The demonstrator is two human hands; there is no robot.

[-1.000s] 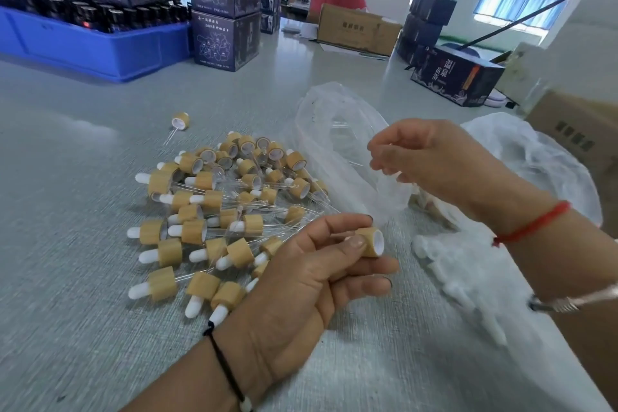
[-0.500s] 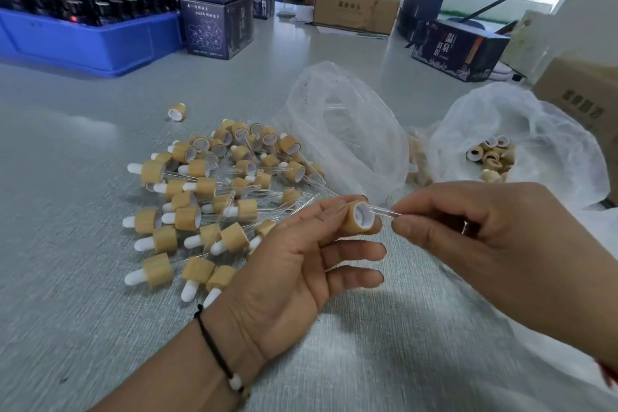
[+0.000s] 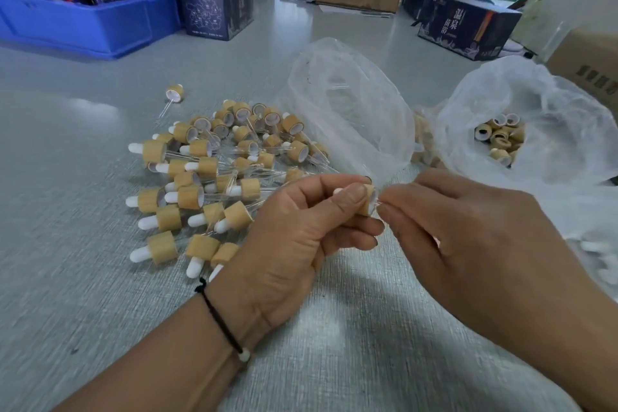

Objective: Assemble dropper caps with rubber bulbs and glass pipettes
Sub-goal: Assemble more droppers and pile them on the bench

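Care matters as we pinch the tan wooden dropper cap [image 3: 365,199] in our left hand [image 3: 301,237] above the desk [image 3: 83,278], right hand [image 3: 468,237] fingers [image 3: 398,199] gripping the clear glass pipette [image 3: 379,201]: push straight, gently.

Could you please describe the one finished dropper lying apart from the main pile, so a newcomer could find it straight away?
Start at the blue crate at the table's far left, then come toward the pile of finished droppers. Between them lies the lone dropper, with bare table all around it. Unlike its heaped neighbours it touches nothing, and its clear glass pipette points toward the near left.
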